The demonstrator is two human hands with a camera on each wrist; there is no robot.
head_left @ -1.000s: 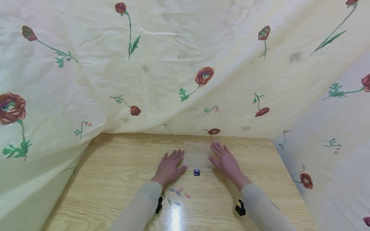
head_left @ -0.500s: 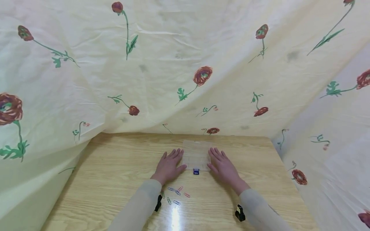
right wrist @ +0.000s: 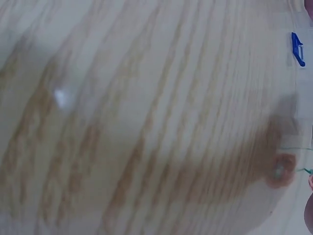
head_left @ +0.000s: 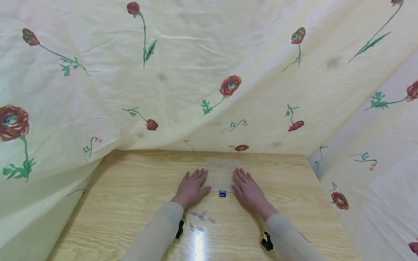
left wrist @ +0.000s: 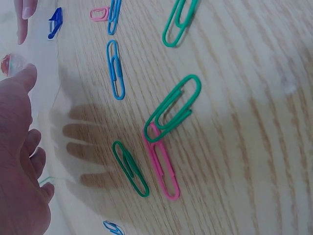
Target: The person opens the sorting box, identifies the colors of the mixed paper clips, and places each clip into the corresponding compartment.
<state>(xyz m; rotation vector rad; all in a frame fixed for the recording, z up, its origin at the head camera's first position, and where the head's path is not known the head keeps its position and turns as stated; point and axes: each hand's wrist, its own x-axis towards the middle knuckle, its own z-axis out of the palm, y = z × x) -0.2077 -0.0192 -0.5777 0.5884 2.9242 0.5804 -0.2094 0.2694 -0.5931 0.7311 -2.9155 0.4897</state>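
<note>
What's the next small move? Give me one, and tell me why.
I'd probably draw the left hand back toward the paper clips: they lie loose on the table, closer to it than to the right hand, and both hands, fingers extended beside the clear container, hold no clip.

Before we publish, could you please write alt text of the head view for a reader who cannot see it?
A person's left hand and right hand flank a clear box with a blue latch on a wooden table. Paper clips lie nearer the viewer; a floral cloth hangs behind.
</note>
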